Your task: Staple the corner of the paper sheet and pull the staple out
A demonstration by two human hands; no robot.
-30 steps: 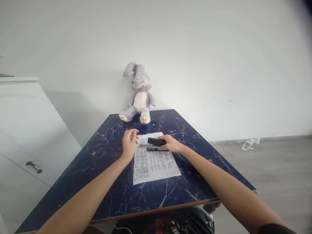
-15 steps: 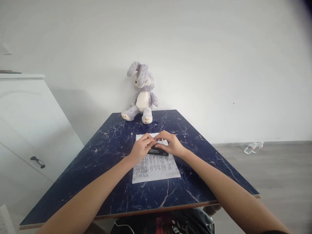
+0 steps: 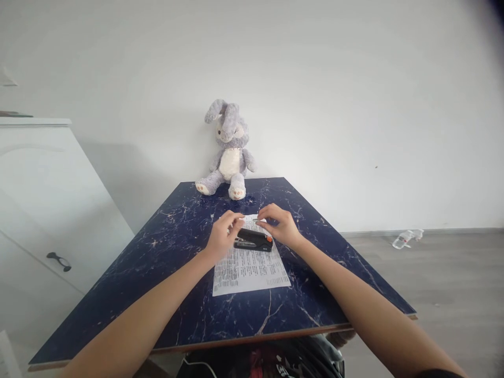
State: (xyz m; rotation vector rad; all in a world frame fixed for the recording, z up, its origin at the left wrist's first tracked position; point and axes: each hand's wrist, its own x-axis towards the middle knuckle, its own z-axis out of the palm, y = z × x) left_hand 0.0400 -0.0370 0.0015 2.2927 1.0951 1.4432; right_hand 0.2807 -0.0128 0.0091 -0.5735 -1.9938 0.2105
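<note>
A black stapler with an orange piece at its right end lies across a printed sheet of paper on the table. Just left of and above the stapler is my left hand, fingers curved, with a gap between thumb and forefinger and nothing visible in it. My right hand hovers past the stapler's right end. Its thumb and forefinger pinch a small, thin piece, too small to make out clearly. Both hands are apart from the stapler.
A grey plush rabbit sits at the back of the dark blue marbled table, against the wall. A white cabinet stands at the left. Clear plastic packaging lies on the floor at the right.
My hands, close together over the stapler before, have drawn apart to either side. The stapler and its orange end are now uncovered.
</note>
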